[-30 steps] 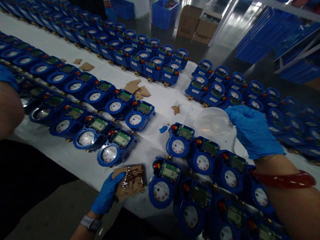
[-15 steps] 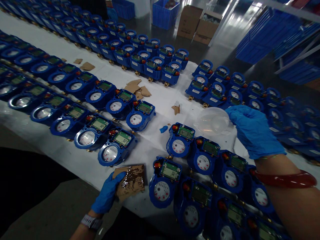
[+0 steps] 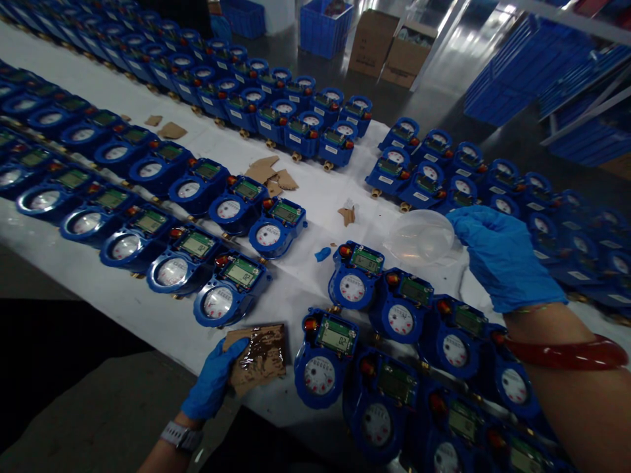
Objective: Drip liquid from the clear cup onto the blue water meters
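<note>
My left hand [image 3: 213, 386], in a blue glove, grips a brown cardboard piece [image 3: 260, 358] covered with shiny film at the near edge of the white table [image 3: 325, 197]. My right hand [image 3: 503, 256], also gloved, holds a clear round plastic cover [image 3: 419, 238] by its right rim, just above the table. Below the cover lies a cluster of blue water meters [image 3: 353, 279] with white dials and green displays. One meter [image 3: 324, 358] sits just right of the cardboard piece.
Long rows of blue meters [image 3: 197, 246] run along the left and far side [image 3: 300, 125] of the table. Cardboard scraps [image 3: 269, 174] and a small blue scrap [image 3: 322, 253] lie between them. Cardboard boxes [image 3: 389, 49] and blue crates [image 3: 325, 26] stand on the floor beyond.
Another person's arm with a blue glove at the left edge has left the view, uncovering more meters. My two hands have hardly moved.
</note>
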A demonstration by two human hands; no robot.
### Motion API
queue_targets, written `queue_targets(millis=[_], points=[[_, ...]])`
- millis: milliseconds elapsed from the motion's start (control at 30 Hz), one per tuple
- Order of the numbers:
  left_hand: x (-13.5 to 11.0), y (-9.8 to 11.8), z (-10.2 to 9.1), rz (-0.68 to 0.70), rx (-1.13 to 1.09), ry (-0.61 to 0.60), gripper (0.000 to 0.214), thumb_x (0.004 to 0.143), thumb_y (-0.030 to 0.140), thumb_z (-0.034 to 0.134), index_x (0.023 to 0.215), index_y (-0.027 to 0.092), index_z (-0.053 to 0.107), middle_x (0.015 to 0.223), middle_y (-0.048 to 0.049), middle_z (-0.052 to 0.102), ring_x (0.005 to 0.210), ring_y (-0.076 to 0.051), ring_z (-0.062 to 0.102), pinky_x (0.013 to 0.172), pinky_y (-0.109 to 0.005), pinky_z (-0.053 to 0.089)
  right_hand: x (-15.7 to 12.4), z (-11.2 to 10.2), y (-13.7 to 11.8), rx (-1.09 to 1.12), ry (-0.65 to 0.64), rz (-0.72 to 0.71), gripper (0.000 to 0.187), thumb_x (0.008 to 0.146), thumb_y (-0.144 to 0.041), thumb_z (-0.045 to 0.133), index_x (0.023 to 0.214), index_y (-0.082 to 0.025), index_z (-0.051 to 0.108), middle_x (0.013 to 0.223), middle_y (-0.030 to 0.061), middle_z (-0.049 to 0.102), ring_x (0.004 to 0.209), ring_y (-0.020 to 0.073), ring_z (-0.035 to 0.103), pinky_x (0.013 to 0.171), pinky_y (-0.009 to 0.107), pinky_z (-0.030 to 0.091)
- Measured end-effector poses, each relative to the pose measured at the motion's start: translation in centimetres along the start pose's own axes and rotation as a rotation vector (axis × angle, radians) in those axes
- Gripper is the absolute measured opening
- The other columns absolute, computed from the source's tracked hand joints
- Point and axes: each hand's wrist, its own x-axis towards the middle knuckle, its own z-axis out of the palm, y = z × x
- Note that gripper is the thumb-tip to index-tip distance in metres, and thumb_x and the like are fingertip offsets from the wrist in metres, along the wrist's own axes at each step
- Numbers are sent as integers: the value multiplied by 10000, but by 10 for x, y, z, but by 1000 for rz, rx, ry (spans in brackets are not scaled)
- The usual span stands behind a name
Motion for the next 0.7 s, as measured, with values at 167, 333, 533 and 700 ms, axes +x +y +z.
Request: queue_targets(millis=[167, 333, 533, 700], points=[[-1, 0, 0, -6, 4, -29, 626, 477, 498, 974, 965, 167, 764, 950, -73, 839, 854, -290, 773, 863, -435, 611, -1, -2, -7, 9, 3, 53, 281, 597, -447, 667, 732, -202, 685, 786, 21, 663, 794, 169, 578, 884, 397, 495], [-1, 0, 0, -16, 1, -18, 640, 464, 503, 979, 965, 169, 761, 940, -72, 839, 863, -300, 777, 860, -441, 613, -3, -2, -13, 7, 16, 85, 246, 591, -420, 662, 713, -207, 677, 786, 16, 658, 814, 172, 580, 921, 405, 488], [2, -3, -2, -2, 11, -19, 633, 469, 509, 977, 965, 174, 768, 968, -63, 840, 894, -287, 771, 896, -430, 608, -4, -1, -15, -39, 10, 99, 180, 635, -384, 648, 721, -227, 656, 791, 21, 642, 800, 186, 573, 950, 467, 500], [1, -2, -1, 3, 10, 0, 617, 444, 512, 979, 920, 183, 765, 938, -58, 837, 872, -294, 772, 893, -440, 610, -7, -5, -14, -63, -59, 50, 115, 751, -421, 628, 750, -311, 660, 865, 5, 662, 890, 223, 615, 1014, 497, 492]])
